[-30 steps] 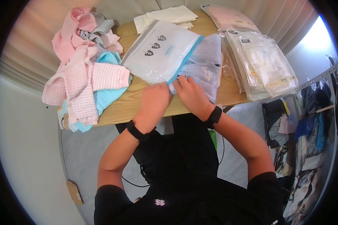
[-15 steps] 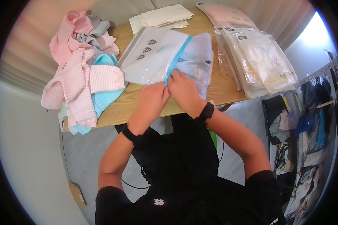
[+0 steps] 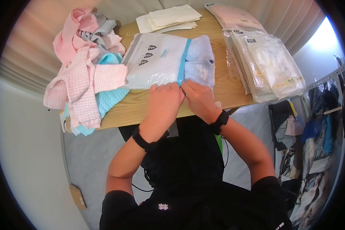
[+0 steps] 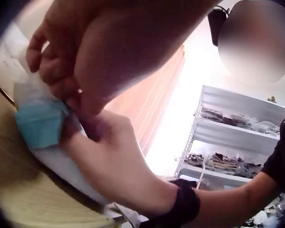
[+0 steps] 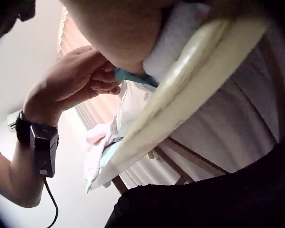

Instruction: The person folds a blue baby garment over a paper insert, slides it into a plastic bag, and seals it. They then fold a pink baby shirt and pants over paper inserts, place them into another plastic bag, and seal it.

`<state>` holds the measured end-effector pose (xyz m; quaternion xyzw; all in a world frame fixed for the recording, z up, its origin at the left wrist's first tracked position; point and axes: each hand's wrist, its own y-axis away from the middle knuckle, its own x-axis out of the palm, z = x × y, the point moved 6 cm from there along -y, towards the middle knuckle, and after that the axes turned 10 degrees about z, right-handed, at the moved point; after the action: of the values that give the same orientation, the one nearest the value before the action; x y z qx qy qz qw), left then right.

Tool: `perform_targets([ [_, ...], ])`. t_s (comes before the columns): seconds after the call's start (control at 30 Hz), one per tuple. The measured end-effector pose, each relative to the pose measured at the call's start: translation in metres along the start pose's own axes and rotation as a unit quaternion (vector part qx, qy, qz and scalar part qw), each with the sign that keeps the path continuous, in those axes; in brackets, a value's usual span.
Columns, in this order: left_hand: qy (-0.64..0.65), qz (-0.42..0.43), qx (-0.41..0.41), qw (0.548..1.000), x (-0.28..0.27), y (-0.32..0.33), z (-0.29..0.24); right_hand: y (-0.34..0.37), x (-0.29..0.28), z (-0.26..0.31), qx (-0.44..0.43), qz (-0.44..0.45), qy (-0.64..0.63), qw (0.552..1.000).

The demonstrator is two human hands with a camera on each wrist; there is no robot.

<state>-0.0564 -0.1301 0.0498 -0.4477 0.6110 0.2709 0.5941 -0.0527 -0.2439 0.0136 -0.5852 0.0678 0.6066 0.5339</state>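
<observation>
A clear plastic zip bag [image 3: 161, 65] with leaf prints lies on the table, a pale blue folded garment [image 3: 199, 50] sticking out past its blue opening strip [image 3: 185, 57]. At the near end of that strip the left hand [image 3: 165, 101] pinches the bag's edge between curled fingers and thumb. Close beside it, the right hand [image 3: 200, 100] pinches the same edge, its fingers over the garment's near side. In the left wrist view the blue strip [image 4: 40, 126] shows just below the left fingers. The left hand [image 5: 76, 78] is also seen from the side in the right wrist view.
Pink and blue baby clothes [image 3: 82, 76] are heaped on the left, overhanging the table's front edge. White sheets [image 3: 172, 17] lie at the back. Several bagged garments [image 3: 272, 65] are stacked on the right. Beyond the table's right side stands a shelf [image 3: 322, 122] of packed clothing.
The bag has turned and come lower, so its blue strip now points more directly away from the person. Both hands remain close together at the strip's near end.
</observation>
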Motion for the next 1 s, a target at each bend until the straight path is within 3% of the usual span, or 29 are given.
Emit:
perform_targets([
  [0.1, 0.055, 0.017, 0.023, 0.998, -0.004, -0.001, 0.006, 0.004, -0.009, 0.0, -0.03, 0.005, -0.023, 0.999],
  [0.23, 0.113, 0.051, 0.043, 0.991, -0.007, 0.005, 0.005, 0.012, -0.004, -0.002, -0.081, 0.097, 0.012, 0.992],
  [0.3, 0.167, 0.035, 0.133, 0.976, -0.021, 0.011, -0.022, 0.015, 0.005, -0.001, -0.094, 0.141, 0.028, 0.985],
  [0.33, 0.194, 0.03, 0.175, 0.965, -0.028, 0.014, -0.039, 0.013, 0.004, 0.009, -0.104, 0.116, 0.021, 0.987],
  [0.37, 0.125, 0.103, 0.234, 0.959, -0.018, 0.013, -0.07, 0.009, 0.006, 0.028, -0.115, 0.092, 0.012, 0.989],
  [0.43, 0.186, 0.07, 0.234, 0.952, -0.011, 0.021, -0.097, 0.004, 0.009, 0.046, -0.114, 0.078, -0.048, 0.989],
  [0.5, 0.136, -0.04, 0.223, 0.964, -0.042, 0.019, -0.07, -0.004, 0.014, 0.047, -0.094, 0.096, -0.149, 0.98],
  [0.53, 0.108, -0.089, 0.22, 0.965, -0.061, 0.023, -0.053, -0.001, 0.024, 0.05, -0.074, 0.09, -0.002, 0.993],
  [0.57, 0.178, -0.07, 0.036, 0.981, -0.067, 0.029, -0.023, 0.002, 0.033, 0.052, -0.054, 0.084, 0.146, 0.984],
  [0.63, 0.131, 0.064, -0.204, 0.968, -0.056, 0.048, 0.022, -0.007, 0.029, 0.043, -0.048, 0.119, 0.011, 0.992],
  [0.73, 0.198, 0.122, -0.268, 0.935, -0.011, 0.075, 0.05, -0.008, 0.031, 0.044, -0.026, 0.067, -0.039, 0.997],
  [0.83, 0.227, 0.057, -0.295, 0.927, 0.002, 0.085, 0.062, -0.012, 0.031, 0.042, 0.012, 0.057, -0.055, 0.997],
  [0.93, 0.226, 0.087, -0.303, 0.922, 0.014, 0.087, 0.063, -0.013, 0.03, 0.042, 0.04, 0.059, -0.056, 0.996],
  [1.0, 0.359, 0.034, -0.281, 0.889, 0.035, 0.089, 0.068, -0.016, 0.032, 0.041, 0.043, 0.054, -0.059, 0.996],
])
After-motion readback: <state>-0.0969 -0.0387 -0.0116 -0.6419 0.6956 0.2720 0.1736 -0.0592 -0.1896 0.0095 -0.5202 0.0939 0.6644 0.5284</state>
